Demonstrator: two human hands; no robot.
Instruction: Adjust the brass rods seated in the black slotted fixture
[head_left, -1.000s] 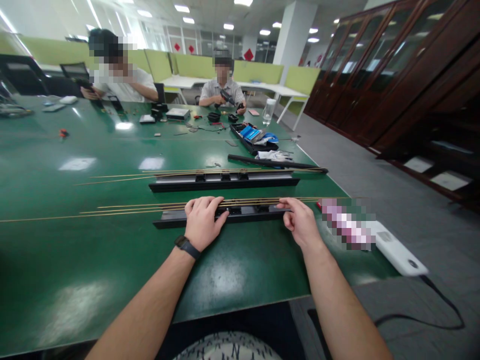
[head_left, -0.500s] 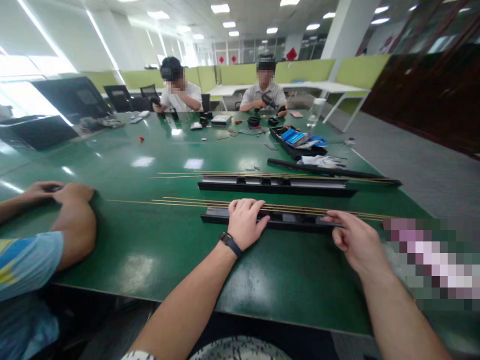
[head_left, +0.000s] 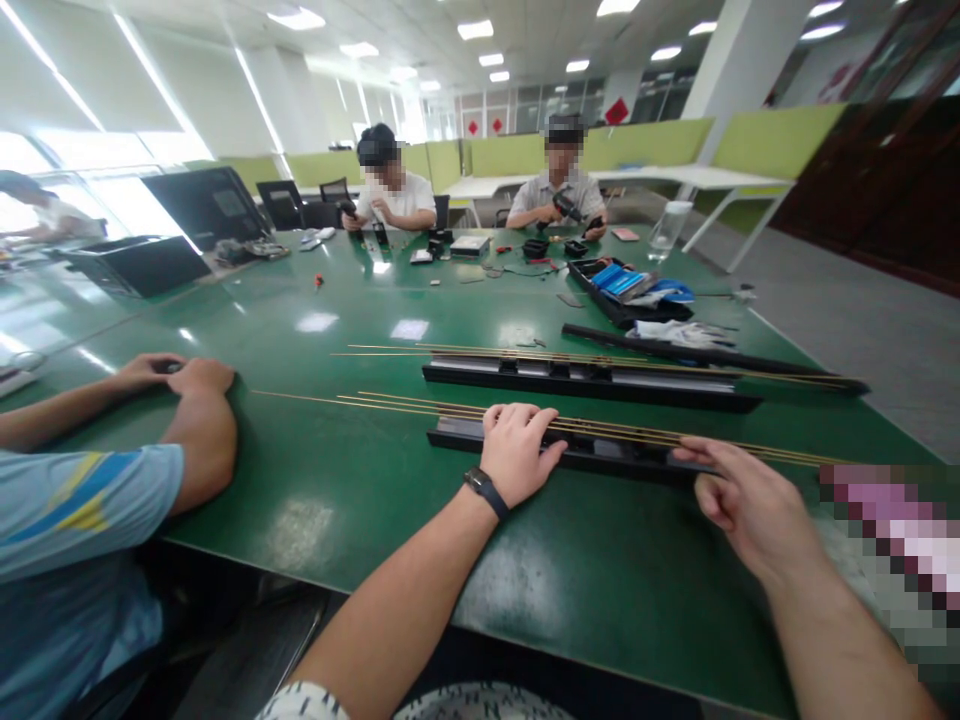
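A long black channel bar (head_left: 600,456) with grey and black inserts lies on the green table before me. Several thin brass-coloured rods (head_left: 420,403) run along its top and stick out well past its left end. My left hand (head_left: 517,455), with a dark watch on the wrist, is curled over the bar and rods, its thumb on the near side. At the right end my right hand (head_left: 750,505) reaches in with its index finger stretched along the rods. Its thumb stays apart from the fingers, and the fingertips touch or nearly touch the rods.
Behind lies a second black bar (head_left: 585,386) with similar rods. Farther back are a black pole (head_left: 780,366), white gloves (head_left: 679,334) and a black tray (head_left: 581,285) holding blue items. A neighbour's arms (head_left: 199,420) rest at left; two people sit opposite. A blurred patch (head_left: 892,520) covers the right.
The view has shifted, so table and bars appear farther right and another person shows at far left. Both my hands keep about the same place on the bar and rods.
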